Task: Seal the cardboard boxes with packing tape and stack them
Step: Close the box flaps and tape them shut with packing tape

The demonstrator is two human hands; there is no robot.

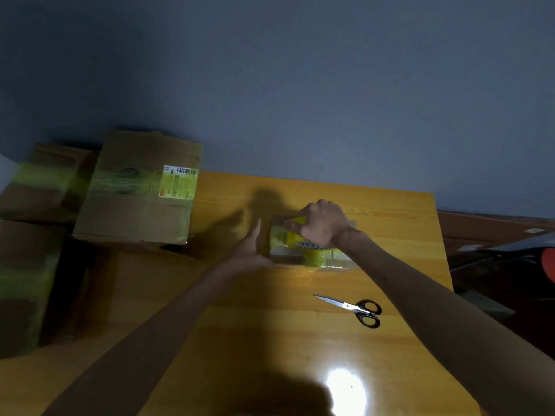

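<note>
Tape roll (300,239) rides atop the small cardboard box (277,225) mid-table (270,325), with the right hand (322,224) curled round it. The left hand (253,250), fingers straight, braces the box's left side. The box looks light and apt to slide, so hold its side walls.

A glossy yellow-orange wooden table (270,340) fills the lower part of the view and stands against a plain blue-grey wall (300,85). A pair of steel scissors with black handles (353,307) lies flat on it, blades together, tips pointing left. A bright white glare (345,388) sits near the table's front edge. A rounded red-orange object (549,262), too dim to identify, is cut off at the right edge.
</note>
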